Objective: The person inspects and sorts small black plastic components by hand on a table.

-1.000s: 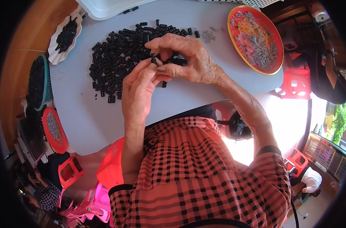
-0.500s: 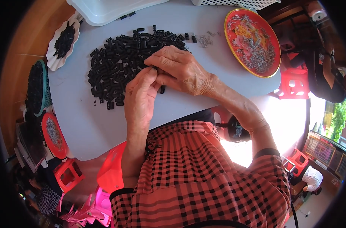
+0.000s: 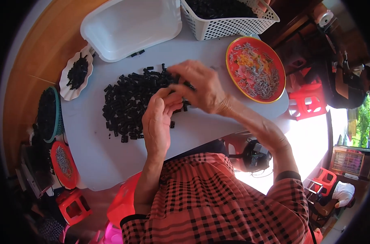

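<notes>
At the right, the floor (image 3: 309, 140) is washed out by strong daylight. Soft shadows are cast across the counter (image 3: 91, 162). The right of the 2 hands (image 3: 201, 86) is blurred; outer edges are bent and darkened.

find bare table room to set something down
Bare table: near left, between black pile, left hand and table edge; right, between flowered tray and right forearm. Crowded: middle, under the pile; far side, with white tub and basket.
</notes>
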The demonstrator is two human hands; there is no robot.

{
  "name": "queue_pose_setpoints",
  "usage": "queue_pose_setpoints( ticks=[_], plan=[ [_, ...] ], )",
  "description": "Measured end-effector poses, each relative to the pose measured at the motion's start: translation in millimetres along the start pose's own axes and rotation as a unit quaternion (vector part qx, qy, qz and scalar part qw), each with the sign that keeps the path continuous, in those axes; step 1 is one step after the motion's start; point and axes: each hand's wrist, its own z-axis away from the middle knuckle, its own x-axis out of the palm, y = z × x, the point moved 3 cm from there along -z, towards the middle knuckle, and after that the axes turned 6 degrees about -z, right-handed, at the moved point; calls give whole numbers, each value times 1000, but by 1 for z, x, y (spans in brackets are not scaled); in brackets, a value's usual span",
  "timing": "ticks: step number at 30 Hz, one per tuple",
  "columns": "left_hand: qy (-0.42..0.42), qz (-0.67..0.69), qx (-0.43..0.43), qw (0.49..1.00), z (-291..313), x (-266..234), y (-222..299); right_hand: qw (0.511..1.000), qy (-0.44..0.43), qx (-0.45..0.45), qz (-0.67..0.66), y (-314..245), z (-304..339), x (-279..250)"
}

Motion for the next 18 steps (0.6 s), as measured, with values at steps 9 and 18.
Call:
queue_pose_setpoints(
  ticks=[9, 18],
  plan=[
    [31, -35, 1, 999, 10, -19, 5, 961, 32, -179, 208, 33, -93, -24],
    [46, -40, -43, 997, 16, -24, 5, 980, -150, -83, 102, 93, -104, 75]
  ],
)
